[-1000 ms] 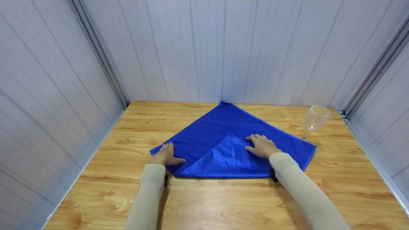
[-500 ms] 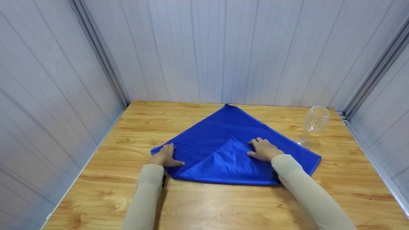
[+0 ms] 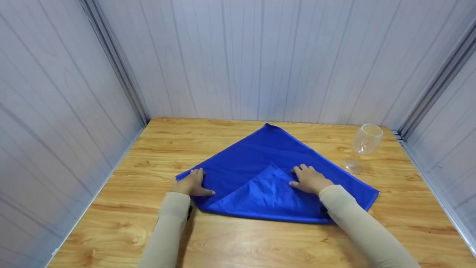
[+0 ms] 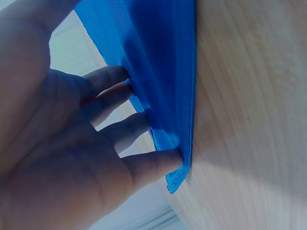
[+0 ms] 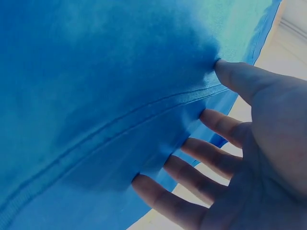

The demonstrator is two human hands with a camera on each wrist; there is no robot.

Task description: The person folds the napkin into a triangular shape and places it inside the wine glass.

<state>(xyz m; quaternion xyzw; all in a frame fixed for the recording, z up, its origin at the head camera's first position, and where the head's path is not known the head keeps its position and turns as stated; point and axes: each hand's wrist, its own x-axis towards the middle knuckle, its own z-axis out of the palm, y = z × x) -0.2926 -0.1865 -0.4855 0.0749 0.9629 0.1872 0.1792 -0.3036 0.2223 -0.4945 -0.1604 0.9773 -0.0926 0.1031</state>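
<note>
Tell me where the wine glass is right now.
In the head view, the wine glass stands toward the back right of the wooden table, just beyond the blue cloth and past the right hand.

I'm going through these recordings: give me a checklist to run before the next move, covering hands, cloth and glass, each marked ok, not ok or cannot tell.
1. Left hand on the blue cloth: ok, its fingers touch the cloth near the left corner.
2. Right hand on the cloth: ok, its fingertips touch it at the folded flap's right side.
3. Flap tip uncovered: ok, it lies on the cloth between the hands.
4. Flap smooth: not ok, wrinkles show.
5. Wine glass upright: ok, it stands on the table.
6. Gap between glass and cloth: cannot tell, the base looks very close to the edge.
</note>
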